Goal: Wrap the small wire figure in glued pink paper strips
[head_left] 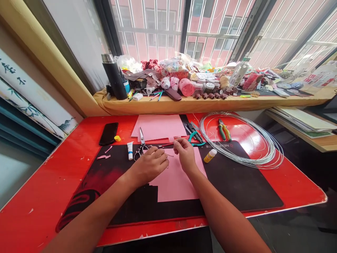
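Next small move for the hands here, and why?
I'd probably bring the left hand in beside the right hand as a second grip: the right one looks pinched shut over the pink sheet, the left sits apart, and a thin strip shows between them. What's pinched is too small to tell.

The mat (237, 189) lies on the surface (39, 182), across the frame's middle, with the sheet (179, 189) at its centre. Over the sheet, the left hand (152, 162) is left of the right hand (185, 151). At the mat's upper edge, the tube (130, 151) lies left of the scissors (142, 135); the phone (108, 133) and cap (117, 138) lie farther left. Papers (158, 126) lie behind the sheet. Right of it is the bottle (210, 156); at upper right, the coil (268, 147) rings the pliers (226, 134). Behind the surface, the sill (147, 108) bears the flask (114, 77) at its left end.
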Motion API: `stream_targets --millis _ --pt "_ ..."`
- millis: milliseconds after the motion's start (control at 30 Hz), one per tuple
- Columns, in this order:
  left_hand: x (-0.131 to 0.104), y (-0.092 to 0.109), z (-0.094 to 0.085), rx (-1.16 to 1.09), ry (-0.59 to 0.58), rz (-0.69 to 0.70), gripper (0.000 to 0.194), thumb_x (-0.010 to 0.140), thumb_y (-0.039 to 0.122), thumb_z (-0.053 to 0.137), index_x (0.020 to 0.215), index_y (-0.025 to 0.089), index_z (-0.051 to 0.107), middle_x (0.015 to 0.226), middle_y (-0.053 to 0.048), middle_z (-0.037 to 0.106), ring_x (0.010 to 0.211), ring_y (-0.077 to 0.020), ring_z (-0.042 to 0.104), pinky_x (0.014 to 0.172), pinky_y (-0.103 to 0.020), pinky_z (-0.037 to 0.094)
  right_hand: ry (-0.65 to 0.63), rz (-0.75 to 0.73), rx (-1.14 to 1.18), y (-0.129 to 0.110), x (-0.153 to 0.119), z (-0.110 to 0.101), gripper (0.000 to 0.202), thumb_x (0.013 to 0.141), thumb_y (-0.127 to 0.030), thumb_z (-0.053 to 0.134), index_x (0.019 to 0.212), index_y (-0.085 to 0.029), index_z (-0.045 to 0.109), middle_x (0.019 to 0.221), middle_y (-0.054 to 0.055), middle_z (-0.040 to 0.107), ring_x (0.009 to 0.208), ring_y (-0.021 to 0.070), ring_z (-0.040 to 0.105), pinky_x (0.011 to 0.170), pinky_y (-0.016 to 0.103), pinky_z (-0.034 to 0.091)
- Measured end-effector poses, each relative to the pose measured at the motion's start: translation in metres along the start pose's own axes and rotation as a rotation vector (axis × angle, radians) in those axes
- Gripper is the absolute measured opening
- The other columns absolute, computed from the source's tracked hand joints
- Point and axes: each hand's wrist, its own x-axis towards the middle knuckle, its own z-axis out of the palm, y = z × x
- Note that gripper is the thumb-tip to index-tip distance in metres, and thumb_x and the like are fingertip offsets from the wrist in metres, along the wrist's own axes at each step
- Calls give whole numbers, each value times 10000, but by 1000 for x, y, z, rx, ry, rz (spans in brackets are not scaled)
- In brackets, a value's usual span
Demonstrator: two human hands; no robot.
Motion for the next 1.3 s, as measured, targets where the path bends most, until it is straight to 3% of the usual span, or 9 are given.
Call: stream_targets --millis 167,267,333,400,467,533,733,933,1300 --pt "3 2 29 -65 -46 39 282 1046 77 481 1027 192 737 976 -91 745 980 -251 642 949 -411 467 54 -15 13 -2 7 -7 218 837 -412 733 830 -218 636 634 -47 549 574 134 468 578 291 398" --pt "-10 6 35 -179 -5 -33 272 1053 103 478 1126 195 723 1121 -101 758 1065 -258 658 989 -416 472 49 -7 22 -4 6 -7 204 836 -394 737 810 -216 641 627 -47 547 573 130 465 579 288 399" --pt "-20 11 33 -271 47 -198 268 1061 135 466 1150 196 712 1165 -100 753 1126 -264 661 1011 -409 475 36 3 42 -6 4 -6 197 837 -382 743 808 -216 641 624 -49 544 574 127 460 582 286 398" --pt "-26 16 28 -361 51 -440 236 1075 206 469 1076 189 704 1065 -86 749 1012 -243 690 922 -371 506 32 10 54 -8 3 -5 195 837 -377 746 805 -218 638 628 -48 544 576 127 461 584 287 402" --pt "-27 20 24 -415 -36 -637 242 1082 320 496 1012 199 694 1002 -65 741 889 -232 701 797 -351 512 27 12 56 -7 3 -4 194 839 -382 744 808 -222 639 628 -47 544 575 129 465 581 289 402" --pt "-24 23 22 -433 -149 -722 242 1064 384 535 1028 203 691 1050 -68 748 914 -248 721 767 -353 514 18 8 52 -6 3 -4 194 840 -389 742 813 -227 640 628 -47 543 573 131 467 575 290 400" --pt "-15 18 31 -449 -232 -800 294 1012 370 591 1240 198 660 1285 -113 724 1131 -308 721 859 -382 534 13 32 52 -4 1 -2 203 818 -393 752 807 -228 634 619 -49 539 564 129 460 560 288 398" --pt "-7 1 35 -649 -212 -877 335 992 496 556 1003 221 746 981 -86 796 911 -290 732 762 -372 502 -17 36 27 -10 -3 0 200 837 -390 732 792 -233 616 623 -48 527 570 134 462 571 295 405" --pt "-2 2 37 -813 -175 -878 253 921 391 582 823 240 759 785 -30 762 706 -226 654 631 -326 394 -65 43 -4 -11 -7 3 190 852 -384 716 790 -231 621 641 -38 547 580 139 475 571 294 407"
